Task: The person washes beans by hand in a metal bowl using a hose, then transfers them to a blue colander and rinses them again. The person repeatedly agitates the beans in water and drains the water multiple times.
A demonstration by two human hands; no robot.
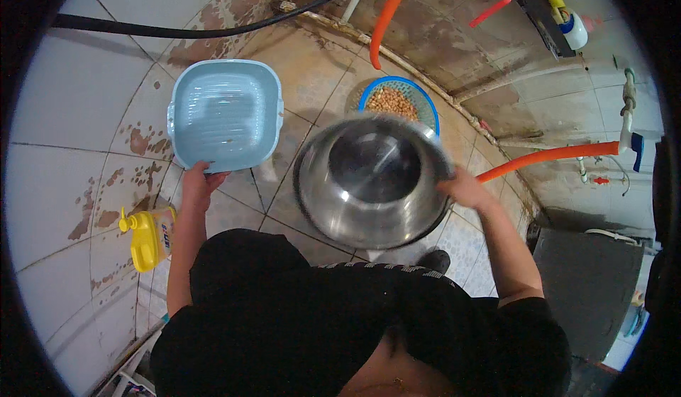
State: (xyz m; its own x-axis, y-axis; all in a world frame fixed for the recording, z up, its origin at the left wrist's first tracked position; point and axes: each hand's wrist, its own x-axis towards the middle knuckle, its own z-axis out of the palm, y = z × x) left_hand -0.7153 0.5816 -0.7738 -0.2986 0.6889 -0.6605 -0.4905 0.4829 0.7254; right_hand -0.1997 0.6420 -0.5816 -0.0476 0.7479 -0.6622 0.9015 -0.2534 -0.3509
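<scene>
My left hand (200, 187) grips the near rim of a light blue plastic basin (226, 115), square with rounded corners and a ribbed bottom. No loose contents show in it. On the other side, my right hand (465, 188) is closed on the right rim of a large round stainless steel basin (319, 184). This metal basin looks slightly blurred and covers part of the floor before me. Just beyond it stands a blue-rimmed colander (430, 110) holding many small pale brown pieces, perhaps peanuts or beans (392, 102). The steel basin hides the colander's near part.
A yellow pump jug (144, 237) stands by the left wall. An orange hose (553, 156) runs from a wall tap (636, 144); another orange length (384, 24) hangs at the top. A black hose (213, 32) crosses the upper left. A shelf with bottles (542, 14) is upper right.
</scene>
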